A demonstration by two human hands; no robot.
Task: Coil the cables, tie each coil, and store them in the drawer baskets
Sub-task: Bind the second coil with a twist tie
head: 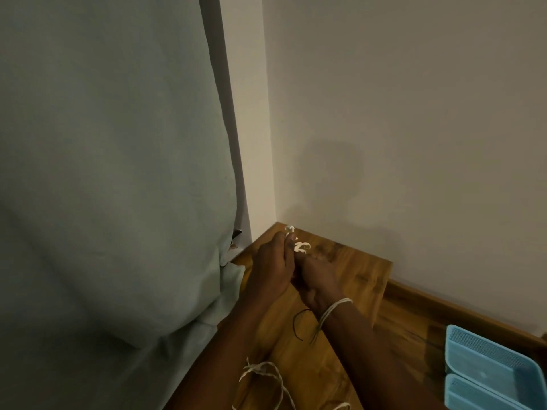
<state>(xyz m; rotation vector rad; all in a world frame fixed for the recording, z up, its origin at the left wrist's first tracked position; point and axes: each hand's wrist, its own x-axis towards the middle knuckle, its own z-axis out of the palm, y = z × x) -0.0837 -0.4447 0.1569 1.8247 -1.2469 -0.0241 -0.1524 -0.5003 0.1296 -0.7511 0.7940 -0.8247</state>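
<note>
Both hands meet over the far corner of a wooden tabletop [355, 270]. My left hand [270, 266] and my right hand [318, 284] pinch a pale string tie [300, 245] whose loops and ends stick up between the fingers. What the tie wraps is hidden inside the hands. A thin dark cable [299, 322] curves on the wood under my right wrist. Loose pale strings [268, 377] lie on the table near the bottom edge. A string band circles my right wrist [333, 310].
Two light blue plastic baskets [488, 371] sit at the lower right, below the table level. A grey-green curtain [112, 173] fills the left side and touches the table's left edge. Plain walls close the corner behind the table.
</note>
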